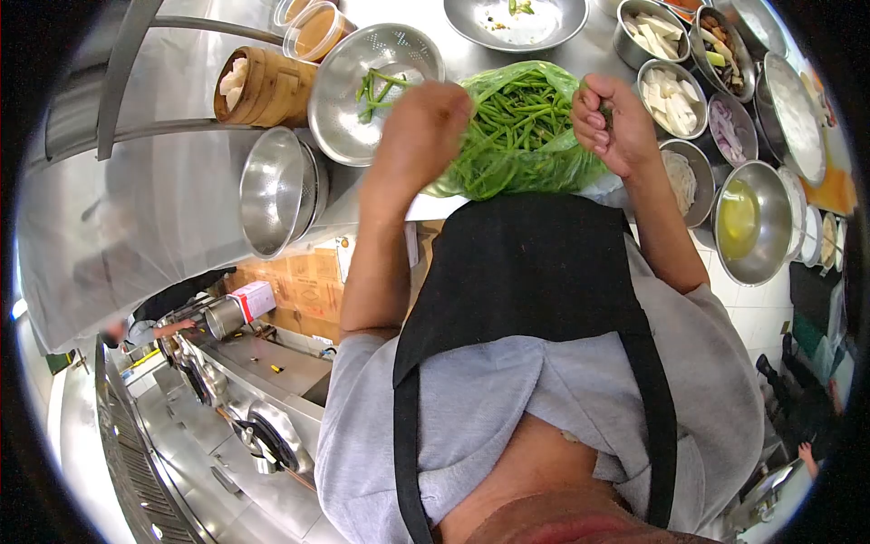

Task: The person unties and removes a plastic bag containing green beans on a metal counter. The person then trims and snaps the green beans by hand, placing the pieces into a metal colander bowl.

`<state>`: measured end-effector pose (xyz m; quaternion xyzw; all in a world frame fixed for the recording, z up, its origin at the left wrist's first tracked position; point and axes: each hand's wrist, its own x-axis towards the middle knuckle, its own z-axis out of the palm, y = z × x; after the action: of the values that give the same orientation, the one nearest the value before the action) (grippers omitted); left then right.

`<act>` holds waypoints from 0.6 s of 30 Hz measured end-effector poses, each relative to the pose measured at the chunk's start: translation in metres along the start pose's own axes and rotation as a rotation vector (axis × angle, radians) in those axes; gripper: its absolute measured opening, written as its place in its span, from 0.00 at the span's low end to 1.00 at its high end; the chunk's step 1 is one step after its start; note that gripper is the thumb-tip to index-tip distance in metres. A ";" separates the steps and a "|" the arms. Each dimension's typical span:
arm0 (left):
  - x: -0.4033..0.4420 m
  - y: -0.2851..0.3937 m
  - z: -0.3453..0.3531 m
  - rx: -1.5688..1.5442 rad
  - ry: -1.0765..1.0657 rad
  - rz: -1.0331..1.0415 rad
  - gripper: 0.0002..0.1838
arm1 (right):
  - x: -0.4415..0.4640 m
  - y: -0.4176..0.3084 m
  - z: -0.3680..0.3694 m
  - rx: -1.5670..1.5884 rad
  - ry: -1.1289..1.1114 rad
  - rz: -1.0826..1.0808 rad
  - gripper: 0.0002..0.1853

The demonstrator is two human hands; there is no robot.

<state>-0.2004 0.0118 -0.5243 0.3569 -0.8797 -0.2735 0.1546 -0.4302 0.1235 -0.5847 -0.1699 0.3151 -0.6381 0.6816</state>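
Beans [521, 104], long and green, heaped in a clear green bag [535, 179] on the steel worktop [600, 47]. Taking the bag as clock centre: left hand [424, 127] at nine, blurred, fingers curled; can't tell whether its grip holds anything. Right hand [614, 122] at three, fingers bent toward thumb by the bag's edge; contents of that grip unclear to me. Colander [349, 122] just past nine, a few green pieces inside. Wide bowl [476, 20] at twelve; bowl of yellow liquid [739, 218] near four.
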 end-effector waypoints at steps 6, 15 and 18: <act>-0.007 0.008 0.044 0.411 -0.058 0.142 0.08 | -0.008 0.002 -0.005 -0.049 -0.087 0.019 0.14; 0.001 0.013 0.023 -0.193 -0.001 0.179 0.05 | -0.018 0.011 -0.002 -0.199 -0.001 0.000 0.14; 0.011 0.022 0.021 -0.624 0.021 -0.011 0.06 | -0.015 0.011 -0.002 -0.294 0.029 -0.005 0.14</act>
<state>-0.2295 0.0245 -0.5272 0.2995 -0.7497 -0.5276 0.2643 -0.4226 0.1403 -0.5895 -0.2596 0.4146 -0.5892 0.6431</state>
